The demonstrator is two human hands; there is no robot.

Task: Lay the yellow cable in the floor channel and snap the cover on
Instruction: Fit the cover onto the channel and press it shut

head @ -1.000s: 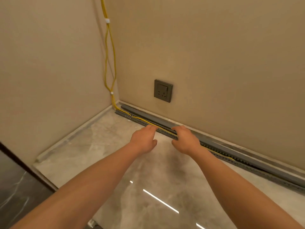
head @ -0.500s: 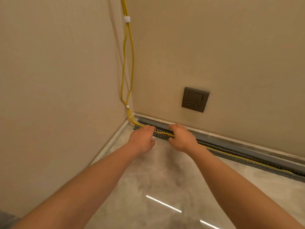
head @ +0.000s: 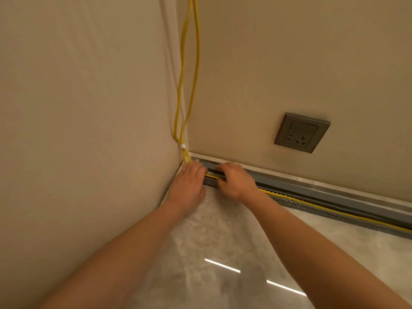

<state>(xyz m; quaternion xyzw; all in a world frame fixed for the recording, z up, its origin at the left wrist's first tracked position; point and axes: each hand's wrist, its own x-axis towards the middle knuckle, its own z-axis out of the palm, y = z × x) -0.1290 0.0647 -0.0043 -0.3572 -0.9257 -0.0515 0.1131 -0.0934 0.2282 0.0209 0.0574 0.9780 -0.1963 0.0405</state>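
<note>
A yellow cable (head: 296,202) hangs down the wall corner, bound by a white tie (head: 183,146), and runs right along a grey perforated floor channel (head: 312,207) at the foot of the back wall. A grey cover strip (head: 323,190) lies behind the channel, along the wall. My left hand (head: 189,184) rests on the channel's left end at the corner, fingers laid over the cable. My right hand (head: 236,180) sits just to the right, fingers curled over the cable and channel. The cable between my hands is partly hidden.
A grey wall socket (head: 302,132) sits on the back wall above the channel. The left wall (head: 89,130) meets the back wall at the corner. A glossy marble floor (head: 223,253) with light reflections spreads under my arms.
Both hands slid left along the channel toward the corner, and my view followed. The left hand now lies at the channel's end by the hanging cable.
</note>
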